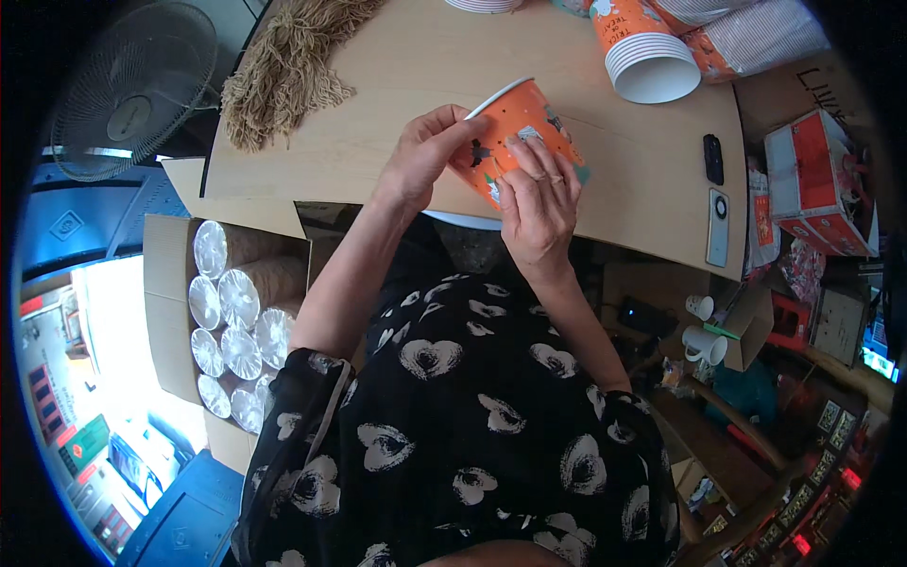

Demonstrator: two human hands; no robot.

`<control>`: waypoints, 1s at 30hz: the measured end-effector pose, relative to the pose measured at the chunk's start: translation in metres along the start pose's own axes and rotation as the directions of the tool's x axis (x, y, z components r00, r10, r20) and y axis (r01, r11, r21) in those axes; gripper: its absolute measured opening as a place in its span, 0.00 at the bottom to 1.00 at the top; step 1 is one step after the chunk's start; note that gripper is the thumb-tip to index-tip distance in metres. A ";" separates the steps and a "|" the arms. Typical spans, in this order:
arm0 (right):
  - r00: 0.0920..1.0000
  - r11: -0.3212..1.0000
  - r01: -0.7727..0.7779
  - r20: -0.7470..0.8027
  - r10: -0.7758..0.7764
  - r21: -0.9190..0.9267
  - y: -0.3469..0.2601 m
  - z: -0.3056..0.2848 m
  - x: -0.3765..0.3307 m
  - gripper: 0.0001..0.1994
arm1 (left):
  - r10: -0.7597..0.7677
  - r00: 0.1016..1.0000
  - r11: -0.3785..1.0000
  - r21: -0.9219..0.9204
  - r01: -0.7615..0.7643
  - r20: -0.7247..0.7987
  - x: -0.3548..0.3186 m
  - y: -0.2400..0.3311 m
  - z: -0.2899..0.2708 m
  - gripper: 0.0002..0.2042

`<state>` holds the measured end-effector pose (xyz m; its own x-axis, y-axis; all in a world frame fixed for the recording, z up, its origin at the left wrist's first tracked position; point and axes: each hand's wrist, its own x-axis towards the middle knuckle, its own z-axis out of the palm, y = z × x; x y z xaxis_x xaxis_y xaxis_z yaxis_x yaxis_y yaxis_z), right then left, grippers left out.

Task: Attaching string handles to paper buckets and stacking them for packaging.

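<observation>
Both hands, left hand [420, 156] and right hand [539, 203], pinched the orange paper cup [518, 128]; squeezing harder could have crumpled its thin wall.

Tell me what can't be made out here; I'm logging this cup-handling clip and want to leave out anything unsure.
Head view only:
- Orange paper cup: its base and far side are covered by the right hand and left hand.
- Inside of the cup: turned away from the camera.
- Stack of orange cups: top cut off by the picture's edge.
- Carton of wrapped rolls: contents too glary to identify.
</observation>
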<state>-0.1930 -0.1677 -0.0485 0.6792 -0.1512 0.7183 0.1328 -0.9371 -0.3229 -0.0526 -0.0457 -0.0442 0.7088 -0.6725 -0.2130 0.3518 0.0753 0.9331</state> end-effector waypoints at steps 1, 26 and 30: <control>1.000 1.000 0.003 0.002 -0.003 0.008 0.000 0.001 -0.001 0.06 | 0.002 1.000 1.000 0.000 -0.002 0.000 0.000 -0.002 -0.002 0.10; 0.898 0.695 -0.360 0.031 0.438 0.623 -0.009 0.000 0.035 0.04 | 0.473 0.855 0.509 0.727 -0.462 0.212 -0.028 0.056 0.003 0.12; 0.897 0.679 -0.365 0.043 0.441 0.637 -0.009 0.002 0.035 0.04 | 0.479 0.852 0.513 0.719 -0.469 0.213 -0.028 0.052 0.001 0.12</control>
<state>-0.1688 -0.1634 -0.0220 0.6984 -0.5353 0.4751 0.3025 -0.3808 -0.8737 -0.0551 -0.0235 0.0112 0.6419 -0.6933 0.3274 -0.5911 -0.1754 0.7873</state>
